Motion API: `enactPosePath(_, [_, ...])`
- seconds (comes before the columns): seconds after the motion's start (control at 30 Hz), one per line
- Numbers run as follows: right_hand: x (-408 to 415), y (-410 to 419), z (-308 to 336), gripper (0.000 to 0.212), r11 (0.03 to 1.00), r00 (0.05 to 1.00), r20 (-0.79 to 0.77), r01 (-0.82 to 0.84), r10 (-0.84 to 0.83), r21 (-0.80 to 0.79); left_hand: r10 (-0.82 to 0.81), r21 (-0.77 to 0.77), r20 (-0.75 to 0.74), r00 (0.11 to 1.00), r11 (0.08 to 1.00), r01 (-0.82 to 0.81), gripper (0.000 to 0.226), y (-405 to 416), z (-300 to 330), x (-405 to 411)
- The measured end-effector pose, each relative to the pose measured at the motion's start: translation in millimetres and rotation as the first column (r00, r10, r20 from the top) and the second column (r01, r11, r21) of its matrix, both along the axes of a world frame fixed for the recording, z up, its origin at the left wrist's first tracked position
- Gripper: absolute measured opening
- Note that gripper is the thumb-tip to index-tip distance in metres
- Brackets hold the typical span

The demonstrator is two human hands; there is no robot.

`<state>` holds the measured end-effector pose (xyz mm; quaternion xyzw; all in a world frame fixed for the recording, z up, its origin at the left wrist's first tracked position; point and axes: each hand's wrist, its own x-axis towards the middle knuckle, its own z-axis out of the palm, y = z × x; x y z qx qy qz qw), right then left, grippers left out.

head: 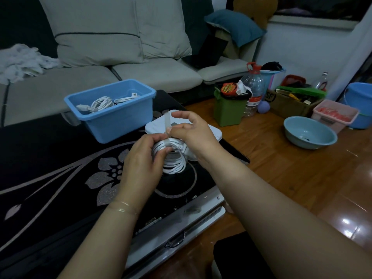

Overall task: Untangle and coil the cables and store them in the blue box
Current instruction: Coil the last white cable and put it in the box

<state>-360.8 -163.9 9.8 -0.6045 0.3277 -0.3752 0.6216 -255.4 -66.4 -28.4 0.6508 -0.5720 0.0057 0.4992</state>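
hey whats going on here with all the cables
A person is bundling a white cable coil over a dark patterned table. The left hand grips the coil while the right hand pinches a strap around it. Two coiled cables already lie in the blue box.

The box (pixel 112 111) sits on the table (pixel 50 162) at its far edge, coiled cables (pixel 101 102) inside it. Just right of it, near the table's far right corner, lies a flat lid (pixel 211 133). In front of both, above the tabletop, the left hand (pixel 141 166) and right hand (pixel 193 131) hold a cable coil (pixel 174 158) between them. A sofa (pixel 157 73) stands behind the table.
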Motion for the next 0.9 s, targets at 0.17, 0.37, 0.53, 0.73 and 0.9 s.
enactPosePath(0.17, [-7.7,-12.4,3.9,0.04,0.998,0.97,-0.239,-0.054,0.043,-0.04,-0.149,0.025,-0.095,0.984,0.988,0.152,0.024,0.6,0.1,-3.2])
enactPosePath(0.37, [-8.8,-13.8,0.9,0.043,0.999,0.969,-0.245,-0.041,0.042,0.008,-0.148,0.103,-0.182,0.972,0.98,0.169,0.023,-1.5,-2.1,-3.3])
enactPosePath(0.53, [-10.4,-11.5,1.4,0.042,0.997,0.975,-0.218,-0.017,0.032,0.069,-0.113,0.07,-0.157,0.981,0.99,0.125,0.014,-2.6,-3.1,-4.6])
enactPosePath(0.73, [-10.6,-6.4,4.0,0.035,0.979,0.993,-0.116,0.019,0.005,0.205,-0.088,-0.026,-0.041,0.995,0.996,0.087,0.02,-0.6,-0.6,-3.0])
enactPosePath(0.9, [-8.9,-5.7,2.4,0.032,0.988,0.992,-0.128,0.023,-0.004,0.15,-0.065,-0.024,-0.054,0.996,0.998,0.064,0.023,0.3,1.4,-3.8])
